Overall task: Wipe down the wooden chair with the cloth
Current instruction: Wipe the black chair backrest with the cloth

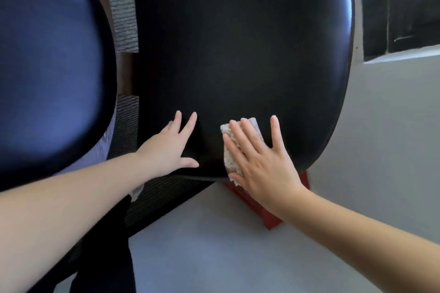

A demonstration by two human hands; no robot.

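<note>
My right hand (260, 162) lies flat, fingers spread, pressing the cloth (232, 152) onto the chair (238, 54) seat near its front rim; the pale, nubby cloth runs lengthwise under my palm, away from me. My left hand (170, 147), just left of it, rests open-palmed and empty on the smooth, dark, rounded seat. A second glossy seat (47, 66) sits farther left.

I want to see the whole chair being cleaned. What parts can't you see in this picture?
- Chair legs: head view, hidden under the dark seat.
- Seat's top edge: cut off by the picture's top.
- Most of the cloth: covered by the right hand lying flat on it.
- Red object: mostly hidden by the seat and right wrist; can't tell what it is.
- Second seat: cut off at the left edge.
- Left hand rests bare on the seat.
</note>
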